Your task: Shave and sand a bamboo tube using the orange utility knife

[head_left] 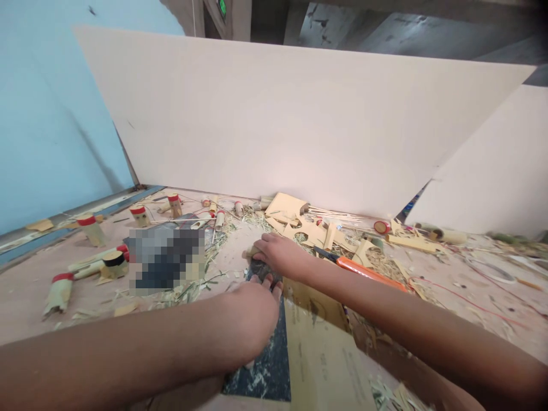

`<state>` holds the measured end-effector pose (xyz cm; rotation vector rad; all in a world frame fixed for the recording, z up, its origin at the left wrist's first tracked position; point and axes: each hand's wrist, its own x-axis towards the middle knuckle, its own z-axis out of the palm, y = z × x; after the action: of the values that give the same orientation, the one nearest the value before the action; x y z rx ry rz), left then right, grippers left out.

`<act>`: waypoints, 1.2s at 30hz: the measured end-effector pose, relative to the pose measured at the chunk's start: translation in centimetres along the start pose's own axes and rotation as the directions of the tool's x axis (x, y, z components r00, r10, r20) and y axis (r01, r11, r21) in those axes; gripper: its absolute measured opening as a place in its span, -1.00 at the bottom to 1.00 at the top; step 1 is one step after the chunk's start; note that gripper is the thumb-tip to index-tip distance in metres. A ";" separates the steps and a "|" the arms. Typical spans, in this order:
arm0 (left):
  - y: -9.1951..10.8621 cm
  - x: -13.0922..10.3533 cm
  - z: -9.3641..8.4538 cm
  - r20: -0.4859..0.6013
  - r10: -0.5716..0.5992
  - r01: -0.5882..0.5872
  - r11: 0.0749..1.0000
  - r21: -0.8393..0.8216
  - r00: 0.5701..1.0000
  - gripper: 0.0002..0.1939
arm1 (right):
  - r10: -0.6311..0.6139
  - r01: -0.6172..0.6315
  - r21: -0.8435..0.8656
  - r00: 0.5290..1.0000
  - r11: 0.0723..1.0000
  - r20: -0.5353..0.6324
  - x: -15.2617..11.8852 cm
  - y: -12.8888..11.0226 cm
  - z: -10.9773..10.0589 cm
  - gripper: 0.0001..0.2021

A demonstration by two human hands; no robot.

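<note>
My left hand (257, 305) bends its fingers over a dark, dust-streaked flat strip (268, 365), close to its far end. Just beyond it, my right hand (276, 254) is closed at the strip's far end. A small pale bamboo-like piece (249, 252) shows beside its fingertips; most of it is hidden by the hand. Beneath and right of the strip lies a brown cardboard sheet (319, 354) with faint print. To the right, partly behind my right forearm, rests a tool with an orange handle (370, 272) and a dark front part.
Bamboo tubes with red bands (89, 228) stand and lie at the left, near a black-banded tube (113, 264). Cut board scraps (314, 228), thin sticks (336, 214) and shavings litter the floor ahead. A large white panel (278, 120) leans behind. Red wire (466, 299) trails right.
</note>
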<state>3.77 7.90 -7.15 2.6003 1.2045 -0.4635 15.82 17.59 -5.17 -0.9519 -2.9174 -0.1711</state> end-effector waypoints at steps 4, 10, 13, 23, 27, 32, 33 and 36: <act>0.3 -1.8 -2.4 0.158 -0.099 0.103 0.995 -0.015 0.982 0.51 | 0.020 -0.019 -0.048 0.999 0.999 0.030 -2.2 1.0 -0.6 -0.79; 2.7 -2.5 -5.9 0.243 -0.129 0.121 0.992 0.046 0.961 0.53 | -0.013 0.015 -0.056 0.999 0.998 0.038 -1.9 1.0 -0.8 -0.78; 3.1 -2.3 -5.9 0.188 -0.167 0.159 0.986 0.056 0.968 0.46 | -0.048 0.049 -0.045 0.999 0.998 0.026 0.5 0.0 -0.3 -0.72; 2.3 -4.4 -6.7 0.185 -0.151 0.166 0.984 -0.068 0.971 0.46 | 0.009 -0.005 -0.056 0.997 0.998 0.072 -3.8 2.6 -1.2 -0.77; 2.3 -3.5 -5.9 0.144 -0.142 0.153 0.986 -0.069 0.979 0.50 | -0.012 0.014 -0.037 0.998 0.999 0.066 -1.8 1.9 -0.8 -0.75; 1.8 -3.0 -5.1 0.090 -0.151 0.160 0.983 -0.092 0.984 0.54 | -0.025 0.025 0.005 0.999 1.000 0.039 1.2 0.1 0.1 -0.74; 1.6 -3.1 -5.0 0.083 -0.147 0.155 0.983 -0.101 0.986 0.52 | -0.016 0.015 0.013 0.999 1.000 0.041 1.0 0.3 0.2 -0.74; 1.0 -3.3 -4.5 0.066 -0.133 0.140 0.982 -0.123 0.989 0.46 | 0.044 -0.047 0.046 0.997 0.998 0.063 -1.2 1.9 0.1 -0.67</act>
<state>3.39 6.49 -1.68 2.3918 1.3530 -0.4671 17.93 18.42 -5.25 -1.0335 -2.9382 -0.0701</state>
